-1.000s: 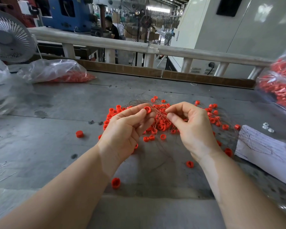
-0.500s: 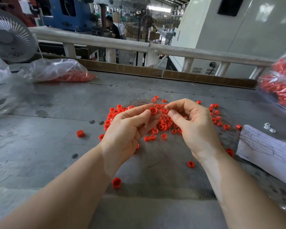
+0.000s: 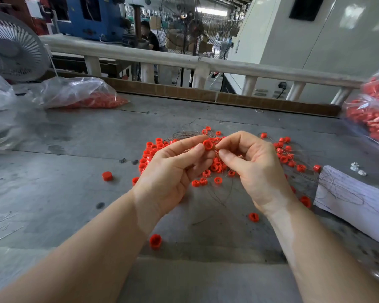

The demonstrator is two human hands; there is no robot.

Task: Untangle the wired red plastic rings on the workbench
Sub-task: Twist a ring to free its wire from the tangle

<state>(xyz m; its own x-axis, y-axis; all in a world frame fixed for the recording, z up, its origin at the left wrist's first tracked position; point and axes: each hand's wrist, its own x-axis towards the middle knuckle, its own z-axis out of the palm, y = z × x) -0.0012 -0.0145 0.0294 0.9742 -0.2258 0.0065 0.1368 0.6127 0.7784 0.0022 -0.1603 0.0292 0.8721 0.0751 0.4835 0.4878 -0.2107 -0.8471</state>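
While the tangle of wired red rings lies spread over the middle of the grey workbench, with a few loose rings scattered nearer the front edge, the step in hand looks to be freeing one ring from the mass, and it would go best by drawing that ring's wire out slowly along its own run, not tugging sideways, which would likely tighten neighbouring loops. Both hands are raised just above the pile. Left hand: fingers curled, thumb and forefinger pinching a single red ring held face-up. Right hand: fingers curled, thumb and forefinger tips pressed together just beside that ring, apparently nipping a fine wire (the strand itself is too thin to make out between the fingertips). Judgement: keep the left pinch steady as anchor, let the right do the teasing
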